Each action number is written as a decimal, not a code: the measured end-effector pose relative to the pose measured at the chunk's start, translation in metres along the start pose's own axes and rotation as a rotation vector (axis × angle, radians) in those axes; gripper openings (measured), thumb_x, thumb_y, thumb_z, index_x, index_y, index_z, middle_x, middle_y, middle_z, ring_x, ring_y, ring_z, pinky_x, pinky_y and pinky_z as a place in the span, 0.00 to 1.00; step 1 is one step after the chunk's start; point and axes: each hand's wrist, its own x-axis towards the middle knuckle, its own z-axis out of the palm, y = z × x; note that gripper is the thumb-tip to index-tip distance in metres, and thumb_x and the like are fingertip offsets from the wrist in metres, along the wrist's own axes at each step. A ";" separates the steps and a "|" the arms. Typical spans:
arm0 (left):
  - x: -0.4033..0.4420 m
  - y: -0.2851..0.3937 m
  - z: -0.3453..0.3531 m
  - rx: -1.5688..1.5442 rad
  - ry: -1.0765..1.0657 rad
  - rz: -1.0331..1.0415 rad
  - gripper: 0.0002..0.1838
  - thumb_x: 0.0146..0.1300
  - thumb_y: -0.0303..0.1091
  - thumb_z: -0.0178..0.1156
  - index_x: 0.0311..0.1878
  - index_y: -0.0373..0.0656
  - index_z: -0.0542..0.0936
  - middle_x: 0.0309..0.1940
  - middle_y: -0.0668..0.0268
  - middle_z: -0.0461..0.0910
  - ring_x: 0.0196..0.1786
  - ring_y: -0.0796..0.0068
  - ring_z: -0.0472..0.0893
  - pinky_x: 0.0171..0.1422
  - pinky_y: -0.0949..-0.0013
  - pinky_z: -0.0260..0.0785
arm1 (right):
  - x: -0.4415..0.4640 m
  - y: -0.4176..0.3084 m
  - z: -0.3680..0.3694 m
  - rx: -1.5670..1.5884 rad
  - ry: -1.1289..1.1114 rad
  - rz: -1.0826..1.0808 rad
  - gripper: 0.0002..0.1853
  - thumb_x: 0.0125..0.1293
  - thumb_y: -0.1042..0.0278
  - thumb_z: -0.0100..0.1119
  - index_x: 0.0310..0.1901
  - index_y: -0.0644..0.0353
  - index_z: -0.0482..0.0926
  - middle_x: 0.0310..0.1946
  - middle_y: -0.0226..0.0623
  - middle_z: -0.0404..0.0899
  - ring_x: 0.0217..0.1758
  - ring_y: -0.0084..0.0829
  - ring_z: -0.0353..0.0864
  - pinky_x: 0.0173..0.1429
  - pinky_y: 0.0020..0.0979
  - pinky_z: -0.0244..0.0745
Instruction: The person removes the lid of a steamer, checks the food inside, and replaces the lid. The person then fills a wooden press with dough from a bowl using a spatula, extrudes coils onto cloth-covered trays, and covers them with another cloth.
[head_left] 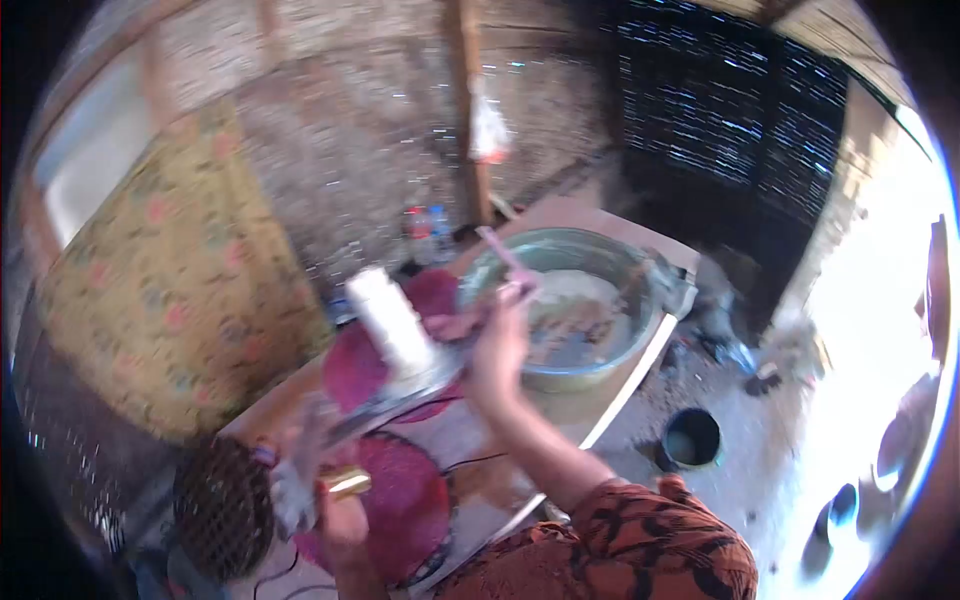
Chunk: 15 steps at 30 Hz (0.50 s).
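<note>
My right hand (498, 350) is closed round a thin pink stick (505, 255) beside the big basin's near left side. To its left, a white cylinder (392, 325) stands tilted on a grey metal device (400, 395), blurred by motion. My left hand (345, 520) is low in the view, beside a shiny gold-coloured piece (348, 484) at the device's lower end; its fingers are smeared and their grip is unclear. Below the device lies a round pink tray (400, 510). The green-rimmed basin (575, 375) holds white and brownish material.
More pink containers (352, 365) stand behind the device on the table (610, 225). A dark woven basket (222, 505) is at the left, below a flowered cloth (180, 290). Bottles (430, 232) stand near the wall. A dark bucket (692, 438) is on the floor at right.
</note>
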 end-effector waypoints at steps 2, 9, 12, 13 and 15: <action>0.015 -0.022 0.021 0.092 0.045 0.087 0.22 0.66 0.38 0.52 0.61 0.43 0.67 0.52 0.55 0.74 0.52 0.63 0.75 0.49 0.61 0.70 | -0.038 -0.003 -0.002 0.165 -0.248 0.347 0.24 0.72 0.43 0.35 0.44 0.59 0.69 0.34 0.41 0.79 0.40 0.33 0.77 0.51 0.40 0.73; 0.056 -0.103 0.103 0.497 0.063 -0.087 0.21 0.66 0.39 0.52 0.60 0.42 0.68 0.51 0.56 0.74 0.51 0.64 0.75 0.50 0.62 0.70 | -0.008 -0.023 -0.127 -0.905 -1.070 0.136 0.18 0.69 0.51 0.48 0.42 0.60 0.77 0.31 0.42 0.79 0.33 0.40 0.81 0.43 0.37 0.77; 0.064 -0.130 0.135 0.596 -0.002 -0.155 0.21 0.66 0.39 0.52 0.60 0.41 0.69 0.51 0.56 0.74 0.51 0.65 0.75 0.50 0.63 0.70 | 0.053 -0.092 -0.163 -1.020 -0.724 -0.072 0.12 0.65 0.61 0.54 0.38 0.63 0.79 0.29 0.46 0.78 0.35 0.44 0.81 0.43 0.40 0.76; 0.067 -0.138 0.143 0.619 -0.024 -0.170 0.21 0.66 0.39 0.52 0.60 0.41 0.69 0.51 0.56 0.74 0.51 0.65 0.75 0.50 0.63 0.70 | 0.070 -0.101 -0.175 -1.029 -0.603 -0.228 0.11 0.64 0.63 0.54 0.38 0.63 0.79 0.30 0.46 0.78 0.37 0.45 0.81 0.43 0.41 0.76; 0.071 -0.149 0.157 0.657 -0.042 -0.184 0.21 0.66 0.39 0.52 0.59 0.41 0.69 0.51 0.57 0.74 0.51 0.66 0.75 0.50 0.64 0.69 | 0.093 -0.123 -0.198 -1.107 -0.537 -0.268 0.11 0.63 0.64 0.54 0.39 0.63 0.78 0.33 0.47 0.78 0.38 0.46 0.80 0.44 0.42 0.75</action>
